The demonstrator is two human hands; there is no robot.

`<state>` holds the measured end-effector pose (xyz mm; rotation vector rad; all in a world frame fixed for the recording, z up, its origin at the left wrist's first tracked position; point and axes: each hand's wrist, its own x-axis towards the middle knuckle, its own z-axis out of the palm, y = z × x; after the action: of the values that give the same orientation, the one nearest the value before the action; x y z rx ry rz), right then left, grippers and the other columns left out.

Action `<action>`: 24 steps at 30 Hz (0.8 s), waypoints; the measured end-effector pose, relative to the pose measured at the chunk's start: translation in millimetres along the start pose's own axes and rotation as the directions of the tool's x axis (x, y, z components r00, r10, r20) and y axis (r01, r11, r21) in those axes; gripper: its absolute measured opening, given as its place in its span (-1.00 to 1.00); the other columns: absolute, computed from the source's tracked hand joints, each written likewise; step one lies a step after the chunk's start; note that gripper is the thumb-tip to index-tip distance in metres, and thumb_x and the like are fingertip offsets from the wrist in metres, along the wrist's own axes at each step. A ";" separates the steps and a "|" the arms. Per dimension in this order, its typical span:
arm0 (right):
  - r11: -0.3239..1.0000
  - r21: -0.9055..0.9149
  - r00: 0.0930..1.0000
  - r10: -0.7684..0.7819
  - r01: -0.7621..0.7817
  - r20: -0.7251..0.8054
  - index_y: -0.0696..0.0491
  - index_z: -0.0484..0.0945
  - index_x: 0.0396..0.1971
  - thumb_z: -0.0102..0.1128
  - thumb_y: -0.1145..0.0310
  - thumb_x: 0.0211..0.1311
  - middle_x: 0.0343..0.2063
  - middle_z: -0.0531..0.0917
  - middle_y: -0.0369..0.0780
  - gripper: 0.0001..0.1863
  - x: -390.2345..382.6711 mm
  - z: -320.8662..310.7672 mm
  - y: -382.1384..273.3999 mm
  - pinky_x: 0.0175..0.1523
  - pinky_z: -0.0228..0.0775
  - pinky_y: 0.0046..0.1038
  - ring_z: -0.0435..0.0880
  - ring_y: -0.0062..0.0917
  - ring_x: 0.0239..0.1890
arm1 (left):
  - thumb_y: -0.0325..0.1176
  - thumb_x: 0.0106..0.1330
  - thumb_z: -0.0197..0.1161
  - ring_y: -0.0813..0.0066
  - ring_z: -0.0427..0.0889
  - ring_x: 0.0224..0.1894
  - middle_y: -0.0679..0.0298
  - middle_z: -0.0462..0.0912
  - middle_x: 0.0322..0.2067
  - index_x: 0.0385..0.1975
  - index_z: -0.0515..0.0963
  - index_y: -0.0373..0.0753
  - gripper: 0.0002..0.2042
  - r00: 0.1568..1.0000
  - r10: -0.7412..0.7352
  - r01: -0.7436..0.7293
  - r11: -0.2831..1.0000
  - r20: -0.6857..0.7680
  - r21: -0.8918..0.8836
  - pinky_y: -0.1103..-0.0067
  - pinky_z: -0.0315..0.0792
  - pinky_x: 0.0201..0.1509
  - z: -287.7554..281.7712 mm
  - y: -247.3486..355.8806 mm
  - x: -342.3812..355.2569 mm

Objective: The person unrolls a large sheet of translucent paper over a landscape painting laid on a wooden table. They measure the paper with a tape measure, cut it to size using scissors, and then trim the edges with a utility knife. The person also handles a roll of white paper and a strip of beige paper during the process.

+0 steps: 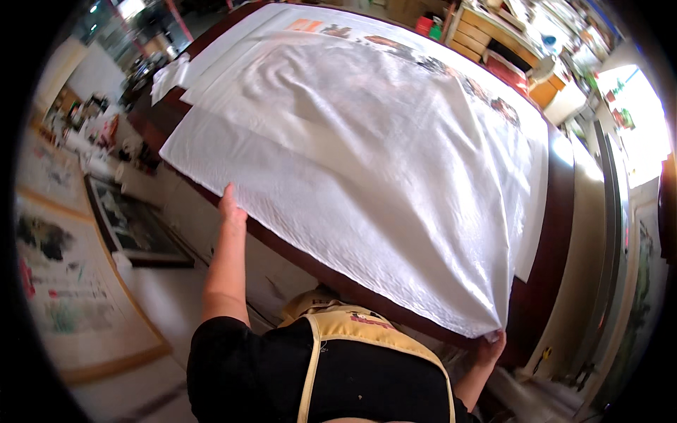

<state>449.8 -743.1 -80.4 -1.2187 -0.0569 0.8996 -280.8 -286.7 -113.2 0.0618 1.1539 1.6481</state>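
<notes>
A large white sheet of thin, wrinkled paper (367,155) is spread over a long dark red-brown table (557,233). My left hand (230,206) grips the sheet's near left edge, arm stretched forward. My right hand (491,345) pinches the sheet's near right corner at the table's front edge. The sheet billows slightly in its middle. Under it, at the far side, lies a long white scroll with painted patches (395,44) along its top. I wear a black shirt and a yellow apron (352,331).
Framed pictures (134,225) and scroll paintings (63,282) lie on the floor at the left. Wooden shelves and boxes (493,35) stand beyond the table's far right. Cluttered small items (92,127) sit at the far left. A bright window (642,120) is at the right.
</notes>
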 end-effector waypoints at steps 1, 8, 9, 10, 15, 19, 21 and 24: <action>0.993 0.099 0.998 -0.054 0.058 -0.038 0.16 0.50 0.02 0.08 0.25 0.19 -0.06 0.61 -0.15 -0.57 -5.8 -4.8 6.3 0.18 0.38 -0.27 0.55 -0.31 0.04 | -0.21 0.38 0.09 0.12 0.51 0.15 0.07 0.52 0.13 0.13 0.40 -0.42 -0.55 0.999 -0.008 0.008 1.000 -0.046 -0.008 0.20 0.39 0.25 0.9 13.0 17.9; 0.967 0.254 0.993 0.043 -0.013 -0.112 0.11 0.46 0.10 0.17 0.22 0.30 0.04 0.59 -0.22 -0.56 -21.7 68.6 53.5 0.21 0.37 -0.23 0.54 -0.34 0.10 | -0.34 0.36 0.10 0.17 0.52 0.13 0.11 0.53 0.09 0.06 0.45 -0.44 -0.64 0.973 0.138 -0.117 0.986 -0.184 0.119 0.26 0.42 0.20 -63.7 77.1 141.3; 0.984 0.178 0.991 0.043 -0.020 -0.129 0.12 0.45 0.11 0.18 0.25 0.31 0.04 0.59 -0.23 -0.57 -18.6 74.4 61.0 0.21 0.37 -0.23 0.54 -0.35 0.10 | -0.36 0.34 0.10 0.19 0.52 0.11 0.12 0.54 0.08 0.05 0.45 -0.44 -0.65 0.970 0.156 -0.129 0.980 -0.189 0.150 0.28 0.43 0.18 -64.2 75.3 149.4; 0.989 0.143 0.982 0.069 -0.044 -0.175 0.14 0.44 0.13 0.22 0.29 0.29 0.04 0.58 -0.23 -0.55 -17.9 80.4 64.2 0.18 0.39 -0.23 0.55 -0.35 0.07 | -0.38 0.33 0.10 0.21 0.53 0.09 0.13 0.55 0.06 0.03 0.46 -0.44 -0.66 0.964 0.174 -0.138 0.974 -0.201 0.179 0.29 0.43 0.16 -66.0 72.0 152.0; 0.991 -0.012 0.981 0.127 -0.130 -0.150 0.08 0.47 0.06 0.29 0.21 0.24 -0.07 0.62 -0.22 -0.55 -2.8 106.5 105.8 -0.09 0.49 -0.35 0.62 -0.42 -0.08 | -0.39 0.29 0.11 0.26 0.54 0.02 0.16 0.57 -0.01 -0.04 0.50 -0.41 -0.70 0.933 0.301 -0.243 0.932 -0.199 0.270 0.30 0.44 0.12 -108.0 114.5 153.5; 0.953 -0.083 0.947 0.274 -0.290 -0.167 -0.07 0.50 0.00 0.28 0.07 0.24 -0.16 0.64 -0.27 -0.59 -31.0 119.1 101.6 -0.24 0.43 -0.48 0.62 -0.54 -0.20 | -0.31 0.28 0.14 0.20 0.51 0.08 0.16 0.56 0.02 0.03 0.47 -0.36 -0.63 0.966 0.104 -0.054 0.977 -0.236 0.207 0.26 0.40 0.16 -88.3 98.4 115.0; 0.939 -0.175 0.949 0.269 -0.297 -0.166 -0.09 0.52 -0.05 0.29 0.03 0.23 -0.25 0.64 -0.30 -0.61 -36.8 136.8 107.7 -0.30 0.41 -0.53 0.62 -0.59 -0.25 | -0.29 0.29 0.14 0.17 0.49 0.12 0.15 0.55 0.05 0.07 0.44 -0.37 -0.60 0.988 0.064 -0.040 0.984 -0.138 0.173 0.25 0.38 0.19 -91.9 114.9 111.0; 0.947 -0.283 0.970 0.089 -0.153 -0.226 -0.08 0.55 -0.19 0.31 0.09 0.22 -0.41 0.64 -0.38 -0.72 -39.4 163.9 103.8 -0.44 0.37 -0.63 0.62 -0.66 -0.39 | -0.25 0.30 0.13 0.14 0.47 0.17 0.12 0.52 0.11 0.12 0.40 -0.40 -0.54 0.972 0.078 -0.041 0.985 -0.222 0.165 0.22 0.35 0.24 -74.7 123.3 122.4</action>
<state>285.0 -633.6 -86.0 -1.6102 0.0552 0.8853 -462.6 -235.9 -125.7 0.0097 1.4707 1.6433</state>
